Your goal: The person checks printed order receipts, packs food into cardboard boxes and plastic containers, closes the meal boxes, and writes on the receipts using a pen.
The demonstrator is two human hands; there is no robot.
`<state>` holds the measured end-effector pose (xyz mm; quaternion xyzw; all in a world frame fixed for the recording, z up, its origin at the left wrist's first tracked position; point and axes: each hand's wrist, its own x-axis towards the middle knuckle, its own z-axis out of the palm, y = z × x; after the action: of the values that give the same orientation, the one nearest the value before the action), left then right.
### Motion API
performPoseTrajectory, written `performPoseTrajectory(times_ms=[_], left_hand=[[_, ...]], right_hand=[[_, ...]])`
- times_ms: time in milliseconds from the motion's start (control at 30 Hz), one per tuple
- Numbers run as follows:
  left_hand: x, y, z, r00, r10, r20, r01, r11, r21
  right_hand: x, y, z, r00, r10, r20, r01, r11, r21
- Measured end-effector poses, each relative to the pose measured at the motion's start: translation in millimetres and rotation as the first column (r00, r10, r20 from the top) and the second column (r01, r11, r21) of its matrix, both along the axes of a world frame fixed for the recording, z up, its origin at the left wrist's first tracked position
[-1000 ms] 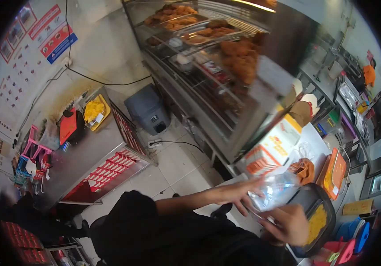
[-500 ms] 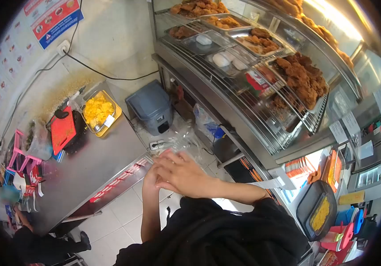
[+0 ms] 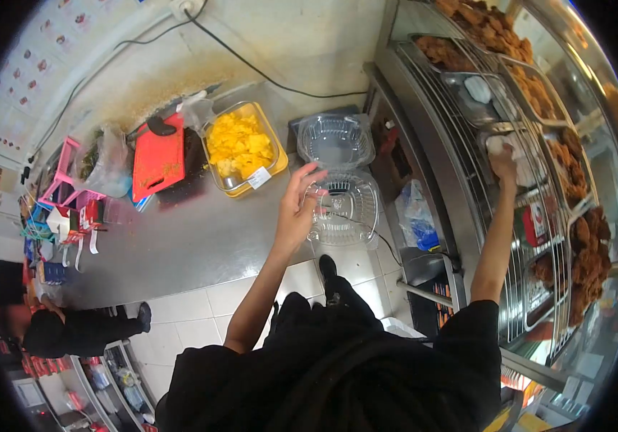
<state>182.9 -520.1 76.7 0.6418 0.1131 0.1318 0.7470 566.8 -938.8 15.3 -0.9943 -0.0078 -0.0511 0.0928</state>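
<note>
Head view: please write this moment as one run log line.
left hand: holds open clear clamshell container | right hand: on white packet in display case | yellow food tray beside container

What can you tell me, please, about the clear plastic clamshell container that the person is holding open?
The clear plastic clamshell container is see-through, thin and glossy, with two rounded, ribbed halves joined at a hinge. It is open flat and looks empty: one half lies toward the wall, the other nearer the person. The left hand grips the near half at its edge, holding it over the grey steel counter, beside the yellow tray of yellow food pieces. The right hand is away, inside the glass display cabinet.
</note>
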Motion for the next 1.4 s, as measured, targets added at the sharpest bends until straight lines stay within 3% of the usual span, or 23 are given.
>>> performPoseTrajectory(times_ms=[33, 100, 200, 233, 333, 400, 467, 500, 533, 567, 600, 633, 667, 700, 733, 800, 833, 933, 1033, 1133, 1233, 1333, 1400], left_hand=[[4, 8, 1, 1.0, -0.002, 0.004, 0.002, 1.0, -0.005], [4, 19, -2, 1.0, -0.023, -0.011, 0.022, 0.999, -0.032], [7, 38, -14, 0.997, -0.08, -0.024, 0.078, 0.995, -0.063], [4, 43, -22, 0.995, -0.099, -0.03, 0.097, 0.993, -0.066], [-28, 73, -78, 0.976, -0.143, -0.162, 0.128, 0.987, -0.101], [-48, 88, -111, 0.955, -0.133, -0.265, 0.108, 0.988, -0.106], [-73, 102, -151, 0.937, -0.146, -0.316, 0.104, 0.984, -0.146], [-87, 109, -162, 0.926, -0.154, -0.343, 0.103, 0.981, -0.164], [-100, 114, -161, 0.909, -0.161, -0.385, 0.098, 0.979, -0.178], [-109, 119, -154, 0.891, -0.169, -0.421, 0.095, 0.977, -0.191], [-118, 123, -152, 0.873, -0.178, -0.453, 0.091, 0.974, -0.207], [-126, 128, -159, 0.911, -0.171, -0.375, 0.114, 0.979, -0.168], [-135, 134, -172, 0.942, -0.163, -0.293, 0.131, 0.983, -0.126], [-143, 142, -181, 0.966, -0.155, -0.208, 0.141, 0.987, -0.081], [-150, 150, -186, 0.944, -0.12, -0.308, 0.083, 0.988, -0.131], [-166, 163, -194, 0.863, -0.071, -0.501, -0.045, 0.975, -0.217], [-174, 166, -203, 0.886, -0.063, -0.459, -0.017, 0.986, -0.168], [-188, 167, -226, 0.848, 0.078, -0.524, -0.07, 0.997, 0.036], [-200, 166, -238, 0.851, 0.221, -0.476, -0.259, 0.966, -0.015], [-206, 153, -232, 0.849, 0.412, -0.33, -0.299, 0.891, 0.341], [-213, 145, -229, 0.862, 0.396, -0.318, -0.347, 0.916, 0.201], [-219, 141, -239, 0.836, 0.533, -0.132, -0.49, 0.832, 0.258], [-240, 161, -229, 0.859, 0.503, -0.092, -0.409, 0.784, 0.468]], right_hand=[[-5, 9, 15, 0.99, -0.087, -0.115, 0.097, 0.992, 0.082], [22, -18, -31, 0.951, -0.004, 0.309, 0.049, 0.989, -0.139], [-15, 28, 25, 0.937, -0.197, 0.29, 0.22, 0.974, -0.051], [-11, 23, 22, 0.909, -0.16, 0.384, 0.204, 0.976, -0.075], [-90, 68, 66, 0.909, -0.172, 0.38, 0.066, 0.959, 0.277], [-173, 122, 95, 0.942, -0.124, 0.311, -0.079, 0.819, 0.568], [-261, 191, 97, 0.984, 0.02, 0.176, -0.145, 0.663, 0.735], [-284, 207, 70, 0.954, 0.245, 0.175, -0.291, 0.61, 0.737], [-318, 240, 39, 0.945, 0.285, 0.159, -0.324, 0.76, 0.564], [-350, 278, 19, 0.853, 0.518, -0.064, -0.242, 0.501, 0.831], [-380, 313, -6, 0.772, 0.634, -0.045, -0.3, 0.425, 0.854], [-410, 347, -32, 0.676, 0.737, -0.025, -0.338, 0.339, 0.878], [-434, 373, -68, 0.612, 0.778, -0.139, -0.133, 0.274, 0.952], [-452, 394, -68, 0.619, 0.774, -0.135, -0.214, 0.331, 0.919], [-466, 407, -69, 0.624, 0.771, -0.127, -0.294, 0.382, 0.876], [-481, 420, -77, 0.586, 0.794, -0.164, -0.555, 0.54, 0.633], [-482, 425, -81, 0.573, 0.8, -0.181, -0.664, 0.581, 0.47], [-481, 429, -86, 0.477, 0.869, -0.135, -0.697, 0.467, 0.545], [-478, 426, -94, 0.407, 0.913, 0.041, -0.691, 0.278, 0.668], [-495, 418, -118, 0.438, 0.898, 0.034, -0.658, 0.294, 0.694], [-514, 419, -126, 0.477, 0.875, 0.087, -0.781, 0.376, 0.499], [-508, 413, -125, 0.446, 0.894, 0.042, -0.82, 0.39, 0.419], [-497, 394, -91, 0.394, 0.918, -0.051, -0.875, 0.391, 0.285]])
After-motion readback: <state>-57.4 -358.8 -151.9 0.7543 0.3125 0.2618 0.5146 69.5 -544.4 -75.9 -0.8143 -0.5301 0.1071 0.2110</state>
